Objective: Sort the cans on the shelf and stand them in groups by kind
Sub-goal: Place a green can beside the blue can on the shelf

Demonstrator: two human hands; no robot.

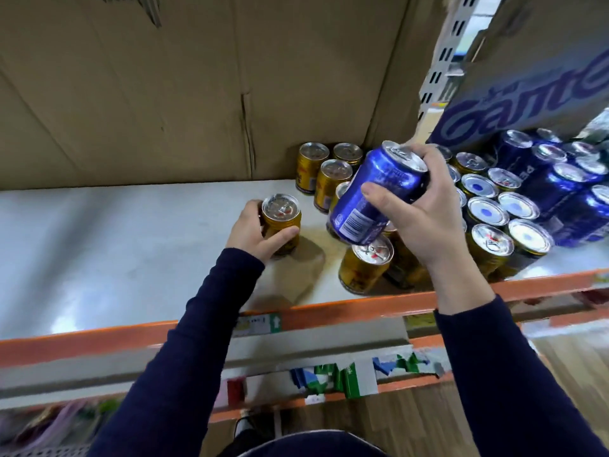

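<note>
My left hand (253, 230) grips a small gold can (281, 222) that stands upright on the white shelf (115, 252), left of the other cans. My right hand (418, 212) holds a taller blue can (375, 196) tilted in the air above the shelf, over a cluster of gold cans. One gold can (365, 263) stands near the front edge below it. More gold cans (324, 169) stand at the back. To the right stand mixed small cans (487, 212) with silver and blue-dotted tops, then several tall blue cans (560, 186).
A large cardboard box (197, 87) fills the back of the shelf. A blue printed carton (527, 94) hangs over the cans at the right. The shelf's orange front rail (346, 311) runs below my wrists, with lower shelves and a wooden floor beneath.
</note>
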